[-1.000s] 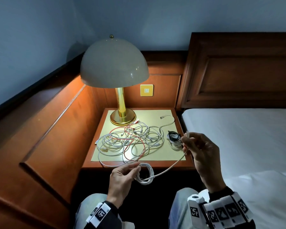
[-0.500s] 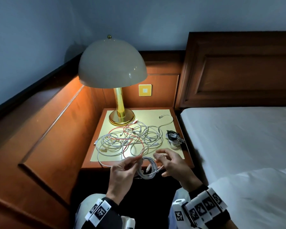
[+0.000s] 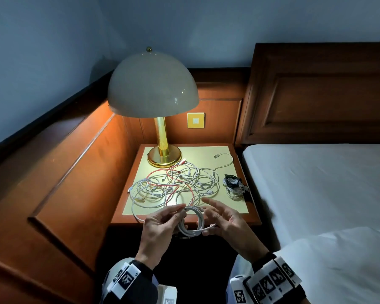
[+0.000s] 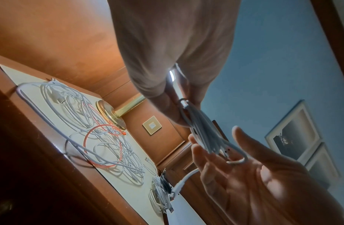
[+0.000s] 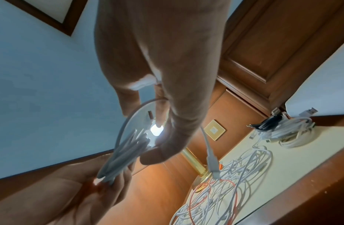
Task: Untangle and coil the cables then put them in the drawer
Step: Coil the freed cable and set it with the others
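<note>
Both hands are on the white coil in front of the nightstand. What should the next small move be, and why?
Probably tuck the loose end around the white coil: the left hand pinches the loops together, the right hand holds that tail, and finished coils lie beside the tangled cables.

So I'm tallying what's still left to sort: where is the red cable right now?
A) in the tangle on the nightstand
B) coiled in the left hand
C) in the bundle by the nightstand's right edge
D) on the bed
A: the red cable loops through the white tangle on the nightstand.
</note>
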Motion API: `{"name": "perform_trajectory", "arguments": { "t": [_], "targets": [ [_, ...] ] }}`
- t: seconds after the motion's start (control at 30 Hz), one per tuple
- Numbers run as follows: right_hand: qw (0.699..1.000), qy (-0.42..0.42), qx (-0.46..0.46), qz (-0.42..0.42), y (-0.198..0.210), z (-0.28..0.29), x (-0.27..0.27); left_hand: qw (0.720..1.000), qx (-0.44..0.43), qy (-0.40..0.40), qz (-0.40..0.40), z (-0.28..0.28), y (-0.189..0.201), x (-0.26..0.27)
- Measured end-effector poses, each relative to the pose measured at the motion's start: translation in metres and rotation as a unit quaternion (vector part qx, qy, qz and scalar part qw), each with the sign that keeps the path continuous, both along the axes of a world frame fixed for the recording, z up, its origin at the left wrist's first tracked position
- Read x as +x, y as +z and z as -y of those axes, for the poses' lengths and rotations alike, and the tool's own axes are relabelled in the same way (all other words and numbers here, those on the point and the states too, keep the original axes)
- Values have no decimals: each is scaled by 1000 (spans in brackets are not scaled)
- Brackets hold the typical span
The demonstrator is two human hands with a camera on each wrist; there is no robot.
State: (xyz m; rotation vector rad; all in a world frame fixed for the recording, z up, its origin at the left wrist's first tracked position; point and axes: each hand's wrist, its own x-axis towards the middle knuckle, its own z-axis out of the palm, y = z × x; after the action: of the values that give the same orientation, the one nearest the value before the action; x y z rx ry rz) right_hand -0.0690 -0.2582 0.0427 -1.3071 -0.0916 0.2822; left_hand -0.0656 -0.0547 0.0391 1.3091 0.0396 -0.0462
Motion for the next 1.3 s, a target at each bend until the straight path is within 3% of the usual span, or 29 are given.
{"name": "perform_trajectory", "arguments": {
  "t": [0.2, 0.53, 0.77, 0.93, 1.13, 1.3],
  "targets": [
    [987, -81, -114, 73, 0, -6, 1, 1000, -21, 11, -5, 2, -1, -1],
    [999, -34, 23, -2, 2, -7, -5, 1000, -15, 4, -11, 4, -1, -4],
    [996, -54, -46, 47, 4, -4, -6, 1000, -14, 2, -8, 8, 0, -10],
    [988, -136, -58, 45, 8, -12, -10, 999, -24, 22, 3, 17, 4, -17],
    [968, -227, -85, 66, 4, -21, -10, 998, 21, 43, 37, 27, 2, -25],
    [960, -249, -93, 92, 5, -22, -12, 998, 48, 27, 39, 29, 2, -31]
  ]
}}
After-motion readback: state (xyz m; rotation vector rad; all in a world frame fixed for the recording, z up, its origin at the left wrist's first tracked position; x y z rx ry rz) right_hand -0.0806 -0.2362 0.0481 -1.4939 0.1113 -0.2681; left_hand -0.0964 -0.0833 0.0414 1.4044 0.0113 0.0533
